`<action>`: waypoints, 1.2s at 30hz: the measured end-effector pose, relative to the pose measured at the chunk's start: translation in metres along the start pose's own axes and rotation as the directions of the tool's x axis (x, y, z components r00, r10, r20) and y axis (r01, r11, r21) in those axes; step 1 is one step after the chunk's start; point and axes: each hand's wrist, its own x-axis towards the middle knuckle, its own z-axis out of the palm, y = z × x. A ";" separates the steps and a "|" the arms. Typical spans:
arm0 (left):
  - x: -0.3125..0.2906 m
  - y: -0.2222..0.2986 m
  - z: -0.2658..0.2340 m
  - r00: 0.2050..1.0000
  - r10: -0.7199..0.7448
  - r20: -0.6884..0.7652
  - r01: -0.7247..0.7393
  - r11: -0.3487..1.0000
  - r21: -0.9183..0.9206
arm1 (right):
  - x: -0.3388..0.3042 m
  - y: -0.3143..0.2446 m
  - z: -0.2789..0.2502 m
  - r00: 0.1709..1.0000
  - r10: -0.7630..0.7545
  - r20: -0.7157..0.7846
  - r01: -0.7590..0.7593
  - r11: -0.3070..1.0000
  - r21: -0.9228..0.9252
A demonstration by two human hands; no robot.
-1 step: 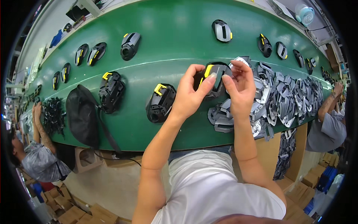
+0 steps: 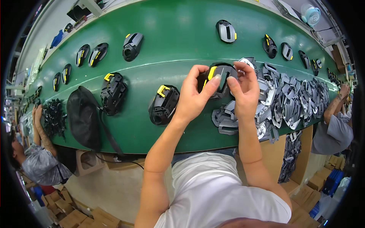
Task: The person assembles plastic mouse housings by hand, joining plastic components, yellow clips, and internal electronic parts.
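Observation:
Above the green table, a black and grey housing with a yellow strip [image 2: 223, 73] is between my two hands. My left hand [image 2: 194, 93] grips its left side, thumb pressed on the grey top and the fingers curled round the far edge. On the right side, my right hand [image 2: 246, 89] has its thumb and fingers bent about the housing's edge. Its underside is hidden. Just left of my left hand lies a black housing with a yellow clip [image 2: 164, 104]; a similar housing [image 2: 113, 95] rests farther left. Grey plastic cover pieces [image 2: 228, 117] lie beside my right wrist.
A large heap of grey covers [image 2: 292, 98] spreads to the right. Assembled housings [image 2: 132, 47] stand along the far side of the table [image 2: 178, 38]. A black pouch with a strap [image 2: 83, 117] lies left. Co-workers sit at both sides; boxes [image 2: 76, 216] stand on the floor.

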 end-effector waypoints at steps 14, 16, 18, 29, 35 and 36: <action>-0.011 -0.006 0.008 0.964 0.218 -0.152 -0.188 0.964 0.189 | -0.007 -0.003 -0.010 0.941 0.220 0.258 -0.238 0.970 0.042; -0.014 -0.011 0.011 0.956 0.233 -0.177 -0.192 0.956 0.220 | -0.010 -0.003 -0.012 0.950 0.200 0.241 -0.219 0.974 0.055; -0.013 -0.010 0.010 0.962 0.242 -0.127 -0.208 0.949 0.237 | -0.012 -0.003 -0.012 0.958 0.187 0.217 -0.206 0.976 0.070; -0.003 -0.008 0.006 0.946 0.239 -0.220 -0.153 0.924 0.349 | -0.013 -0.012 -0.003 0.924 0.277 0.264 -0.271 0.961 -0.059; 0.005 -0.006 -0.014 0.950 0.307 0.048 -0.311 0.944 0.109 | -0.011 -0.010 -0.002 0.916 -0.135 0.378 0.223 0.954 -0.201; 0.005 -0.005 -0.012 0.950 0.310 0.044 -0.313 0.943 0.111 | -0.007 -0.010 -0.002 0.804 -0.361 0.472 0.517 0.817 -0.256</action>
